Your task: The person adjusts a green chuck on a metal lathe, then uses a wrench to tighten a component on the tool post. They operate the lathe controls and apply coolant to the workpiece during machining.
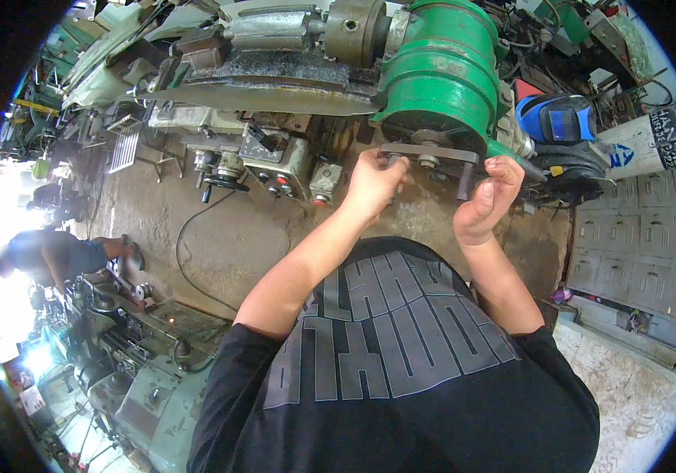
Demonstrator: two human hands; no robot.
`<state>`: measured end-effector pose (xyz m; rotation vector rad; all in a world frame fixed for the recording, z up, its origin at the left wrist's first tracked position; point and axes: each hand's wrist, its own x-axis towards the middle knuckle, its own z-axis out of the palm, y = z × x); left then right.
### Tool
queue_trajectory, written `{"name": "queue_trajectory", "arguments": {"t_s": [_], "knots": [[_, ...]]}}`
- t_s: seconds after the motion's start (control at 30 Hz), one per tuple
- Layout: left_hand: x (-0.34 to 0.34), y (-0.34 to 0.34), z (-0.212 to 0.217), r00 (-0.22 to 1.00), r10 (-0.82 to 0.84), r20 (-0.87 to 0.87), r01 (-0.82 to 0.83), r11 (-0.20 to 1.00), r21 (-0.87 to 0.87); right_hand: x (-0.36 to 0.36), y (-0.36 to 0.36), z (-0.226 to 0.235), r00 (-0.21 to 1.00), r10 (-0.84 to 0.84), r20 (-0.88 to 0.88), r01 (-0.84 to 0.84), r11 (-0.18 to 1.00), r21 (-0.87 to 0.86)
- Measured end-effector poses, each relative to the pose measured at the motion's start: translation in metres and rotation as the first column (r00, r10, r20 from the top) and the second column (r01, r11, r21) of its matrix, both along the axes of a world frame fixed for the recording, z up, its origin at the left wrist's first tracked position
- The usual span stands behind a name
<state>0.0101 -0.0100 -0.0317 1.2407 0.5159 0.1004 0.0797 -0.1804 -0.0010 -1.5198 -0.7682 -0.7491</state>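
In front of me is a grey two-handled crank bar (440,151), with a nut (428,162) at its middle. It sits against the end of a lathe's green headstock (439,63). My left hand (379,180) is closed around the handle at the bar's left end, and the fingers mostly hide that grip. Beside the bar's right handle (465,181), my right hand (489,199) is raised with its palm turned in and fingers loosely bent apart. Whether its thumb touches that handle I cannot tell.
The lathe's chuck (351,31) and a carriage box with levers (276,164) lie to the left. A blue welding helmet (556,118) and white gas cylinder (647,142) stand right, above grey lockers (641,229). A cable (183,252) crosses the floor. Another person (54,256) bends over far left.
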Motion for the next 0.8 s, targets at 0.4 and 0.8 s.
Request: {"name": "queue_trajectory", "arguments": {"t_s": [0.4, 0.8], "knots": [[0.006, -0.018, -0.012, 0.933, 0.317, -0.171, -0.357, 0.871, -0.337, 0.009, 0.007, 0.009, 0.998, 0.053, 0.039, -0.05, 0.997, -0.054], [-0.001, 0.003, -0.002, 0.948, 0.118, 0.296, -0.315, 0.484, 0.816, 0.054, -0.007, 0.082, 0.937, 0.052, 0.347, 0.245, 0.611, -0.753]]}}
